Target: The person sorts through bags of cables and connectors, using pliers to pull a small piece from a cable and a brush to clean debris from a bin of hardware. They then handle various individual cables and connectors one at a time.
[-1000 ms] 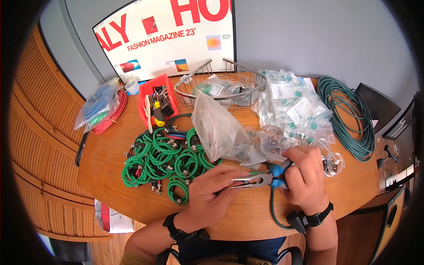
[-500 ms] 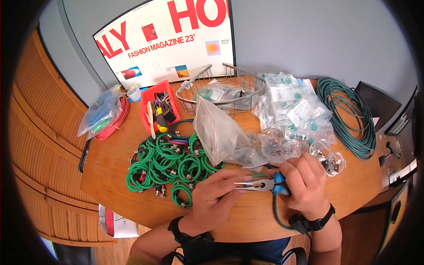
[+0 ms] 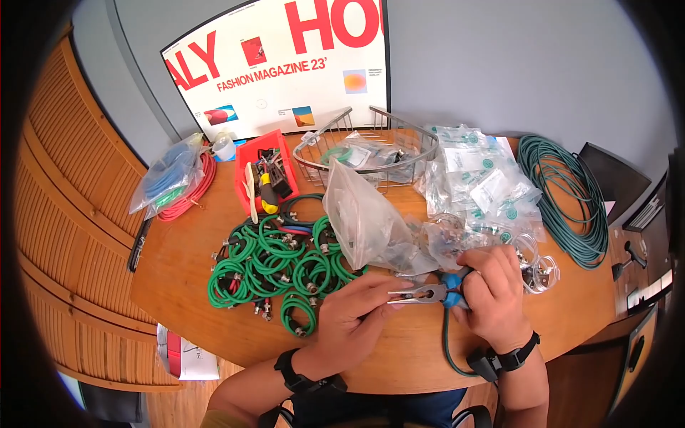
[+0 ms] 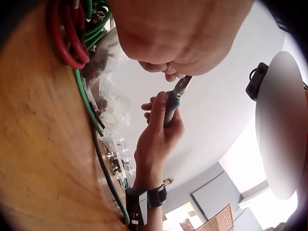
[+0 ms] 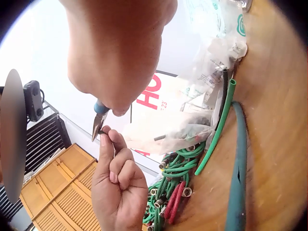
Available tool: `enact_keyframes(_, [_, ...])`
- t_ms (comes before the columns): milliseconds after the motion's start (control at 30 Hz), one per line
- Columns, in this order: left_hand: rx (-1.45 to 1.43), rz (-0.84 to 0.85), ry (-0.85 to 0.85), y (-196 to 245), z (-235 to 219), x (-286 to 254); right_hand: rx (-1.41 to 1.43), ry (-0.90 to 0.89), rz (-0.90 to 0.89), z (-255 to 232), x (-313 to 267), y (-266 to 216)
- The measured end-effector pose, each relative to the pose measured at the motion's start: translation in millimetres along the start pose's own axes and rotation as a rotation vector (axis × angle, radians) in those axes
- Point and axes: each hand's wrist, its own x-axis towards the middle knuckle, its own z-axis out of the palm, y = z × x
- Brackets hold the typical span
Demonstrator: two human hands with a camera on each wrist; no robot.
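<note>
Pliers (image 3: 439, 292), blue-handled, one pair: the landmark for all places below. Held above the counter (image 3: 407, 357), the slightly parted nose turned toward the left hand.

Right hand (image 3: 495, 296): clasped round the handles, likely for control over the spread of the nose.
Left hand (image 3: 349, 317): thumb and forefinger pinching a small dark piece (image 5: 102, 131) at the tips of the pliers, apparently to steady it there. Its kind is too small to tell; whether the metal bites on it, cannot tell. The hands face each other, apart, with the tool between.

Green coiled cables (image 3: 312, 271), many, with metal connectors: left of the pliers, heaped, perhaps to lie together as one lot.
Frosted bag (image 3: 360, 221): just beyond the pliers, slumped, mouth toward the left.
Wire basket (image 3: 371, 170) and red bin (image 3: 288, 165): farther beyond; the bin presumably keeps tools together.
Clear packets (image 3: 485, 178): beyond and right.
Dark green coil (image 3: 581, 248): far right.

Room: bare wood on the near side of the pliers, up to the counter's edge, crossed by a loose dark cable (image 3: 447, 342). Beyond, bags crowd close, leaving little slack.
</note>
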Motion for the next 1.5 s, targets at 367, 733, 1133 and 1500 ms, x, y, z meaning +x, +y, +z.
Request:
enact_keyframes(367, [-0.009,0.038,0.02,-2.1,2.4,-1.2,-0.026,0.033,-0.008,0.6,5.3,-1.8])
enact_keyframes(733, [0.007,0.035,0.011,-1.8,2.6,-2.1,-0.037,0.037,-0.023,1.8,2.5,-0.6])
enact_keyframes(1133, [-0.003,0.031,0.0,-0.6,0.7,-3.5,-0.005,0.048,-0.027,-3.7,-2.6,-8.5])
enact_keyframes(1500, [-0.163,-0.012,0.014,-10.9,3.8,-5.4,0.006,0.063,-0.022,5.2,4.3,2.3])
